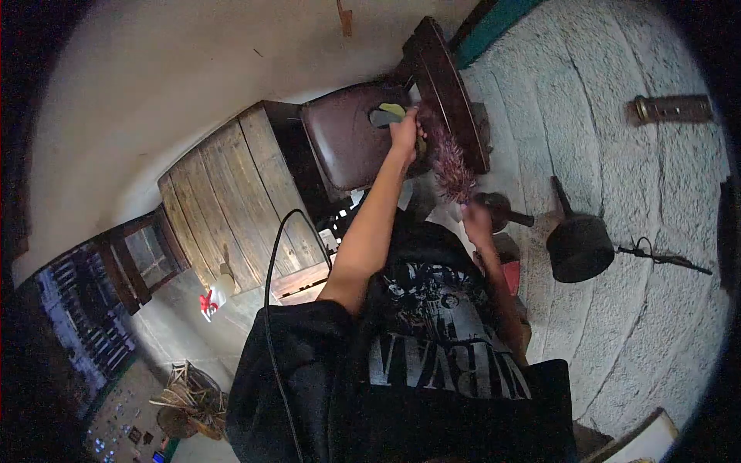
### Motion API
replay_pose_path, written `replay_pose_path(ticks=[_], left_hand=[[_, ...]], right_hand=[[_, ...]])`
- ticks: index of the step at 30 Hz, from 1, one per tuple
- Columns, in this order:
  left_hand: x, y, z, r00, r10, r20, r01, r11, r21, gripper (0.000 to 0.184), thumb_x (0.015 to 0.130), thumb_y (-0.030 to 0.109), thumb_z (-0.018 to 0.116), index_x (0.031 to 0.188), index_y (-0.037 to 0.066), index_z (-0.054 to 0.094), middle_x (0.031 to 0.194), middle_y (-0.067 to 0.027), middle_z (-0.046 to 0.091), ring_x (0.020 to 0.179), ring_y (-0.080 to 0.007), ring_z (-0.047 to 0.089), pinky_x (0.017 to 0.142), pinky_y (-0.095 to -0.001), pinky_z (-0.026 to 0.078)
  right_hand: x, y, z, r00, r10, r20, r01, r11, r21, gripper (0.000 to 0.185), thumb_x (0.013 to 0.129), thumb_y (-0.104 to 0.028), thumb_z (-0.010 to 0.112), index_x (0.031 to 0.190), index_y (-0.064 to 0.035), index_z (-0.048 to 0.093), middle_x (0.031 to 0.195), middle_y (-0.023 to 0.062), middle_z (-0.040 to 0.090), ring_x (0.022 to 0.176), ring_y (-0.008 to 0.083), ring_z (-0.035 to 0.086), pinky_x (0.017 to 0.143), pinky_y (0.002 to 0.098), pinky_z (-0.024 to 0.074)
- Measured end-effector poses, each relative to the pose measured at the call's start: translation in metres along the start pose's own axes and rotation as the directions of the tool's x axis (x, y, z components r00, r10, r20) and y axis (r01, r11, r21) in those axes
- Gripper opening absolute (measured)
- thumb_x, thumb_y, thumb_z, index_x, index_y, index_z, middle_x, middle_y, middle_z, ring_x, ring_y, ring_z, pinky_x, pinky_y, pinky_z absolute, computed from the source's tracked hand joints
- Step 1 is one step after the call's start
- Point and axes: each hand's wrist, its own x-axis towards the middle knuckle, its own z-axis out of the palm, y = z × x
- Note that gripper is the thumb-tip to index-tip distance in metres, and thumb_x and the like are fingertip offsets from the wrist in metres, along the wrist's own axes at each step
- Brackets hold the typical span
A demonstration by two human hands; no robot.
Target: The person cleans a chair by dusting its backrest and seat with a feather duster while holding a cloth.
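Note:
My left hand is closed around a green and grey object, held over a dark brown padded chair seat; what the object is cannot be told. Lower and to the right, my right hand, slightly blurred, is wrapped round the lower end of a purplish-pink fluffy duster. The duster's tufts point up and left, beside a dark wooden board, and its top end comes near my left hand.
A plank-topped wooden table stands to the left. Pans hang on the rough white wall at right, one a black pot. A black cable runs over my left side. Woven items lie at lower left.

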Motion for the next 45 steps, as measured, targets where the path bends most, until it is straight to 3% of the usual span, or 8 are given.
replay_pose_path(ticks=[10,11,15,24,26,32,42,45], left_hand=[[-0.105,-0.063,-0.008,0.998,-0.008,0.07,0.016,0.993,-0.12,0.023,0.091,0.024,0.057,0.075,0.01,0.049,0.061,0.0005,0.044,0.053,-0.012,0.045,0.051,-0.0303,0.046],[-0.113,-0.073,-0.01,0.995,-0.019,0.093,0.032,0.988,-0.148,0.023,0.091,0.024,0.058,0.075,0.01,0.049,0.062,0.0006,0.044,0.053,-0.0121,0.045,0.052,-0.0305,0.046],[-0.151,-0.099,-0.013,0.991,-0.101,0.089,0.116,0.978,-0.176,0.022,0.09,0.023,0.06,0.076,0.01,0.048,0.063,0.0003,0.044,0.055,-0.0127,0.044,0.055,-0.0314,0.046],[-0.188,-0.118,-0.007,0.997,-0.041,0.066,0.044,0.999,-0.031,0.022,0.089,0.025,0.061,0.076,0.01,0.05,0.063,-0.0001,0.045,0.054,-0.0136,0.046,0.056,-0.0331,0.047],[-0.195,-0.114,-0.003,0.999,0.003,0.036,-0.005,0.997,0.073,0.023,0.088,0.025,0.061,0.076,0.009,0.05,0.064,-0.0005,0.046,0.054,-0.0139,0.046,0.056,-0.0329,0.047],[-0.196,-0.118,-0.012,0.998,0.015,0.065,-0.019,0.997,0.069,0.023,0.088,0.027,0.061,0.08,0.007,0.053,0.061,-0.0005,0.045,0.052,-0.0128,0.045,0.054,-0.0302,0.044],[-0.196,-0.104,0.003,0.999,-0.029,0.014,0.028,0.999,0.041,0.024,0.088,0.024,0.06,0.072,0.009,0.05,0.061,-0.001,0.046,0.051,-0.0134,0.045,0.052,-0.0304,0.045],[-0.183,-0.112,0.003,0.998,-0.016,0.064,0.015,1.0,0.016,0.023,0.087,0.024,0.061,0.075,0.008,0.05,0.062,-0.0011,0.046,0.05,-0.0134,0.045,0.051,-0.0307,0.045]], right_hand=[[-0.098,0.064,-0.025,1.0,-0.01,-0.021,0.01,1.0,0.012,0.025,0.094,-0.02,0.054,0.085,0.0029,0.055,0.065,0.0085,0.053,0.061,0.0117,0.046,0.056,0.0327,0.0397],[-0.105,0.082,-0.024,0.999,0.036,-0.038,-0.038,0.997,-0.064,0.031,0.094,-0.029,0.053,0.092,0.0017,0.059,0.079,0.0224,0.063,0.076,0.0422,0.061,0.067,0.0445,0.0452],[-0.134,0.095,-0.037,0.99,-0.113,-0.082,0.095,0.975,-0.2,0.027,0.095,-0.021,0.054,0.081,0.0025,0.052,0.064,0.0111,0.052,0.06,0.0159,0.046,0.057,0.0356,0.0401],[-0.161,0.127,-0.052,0.996,0.054,0.068,-0.048,0.995,-0.092,0.032,0.094,-0.029,0.053,0.098,0.0019,0.059,0.091,0.025,0.064,0.088,0.0433,0.061,0.073,0.0442,0.0469],[-0.165,0.142,-0.039,0.916,-0.31,-0.253,0.275,0.947,-0.166,0.026,0.096,-0.023,0.054,0.086,0.0007,0.058,0.059,0.0041,0.05,0.051,0.0124,0.045,0.048,0.0314,0.0377],[-0.17,0.151,-0.04,0.998,-0.032,-0.046,0.041,0.973,0.226,0.021,0.096,-0.021,0.054,0.088,-0.002,0.057,0.061,-0.0049,0.047,0.053,0.0042,0.041,0.048,0.0248,0.0326],[-0.17,0.141,-0.06,0.989,-0.134,-0.068,0.138,0.99,0.042,0.03,0.097,-0.027,0.051,0.08,-0.0033,0.054,0.06,-0.0029,0.045,0.053,0.0059,0.041,0.049,0.0259,0.0335],[-0.181,0.117,-0.069,1.0,0.016,0.018,-0.019,0.987,0.16,0.033,0.096,-0.029,0.051,0.087,0.0026,0.056,0.067,0.015,0.055,0.06,0.022,0.048,0.059,0.037,0.0415]])
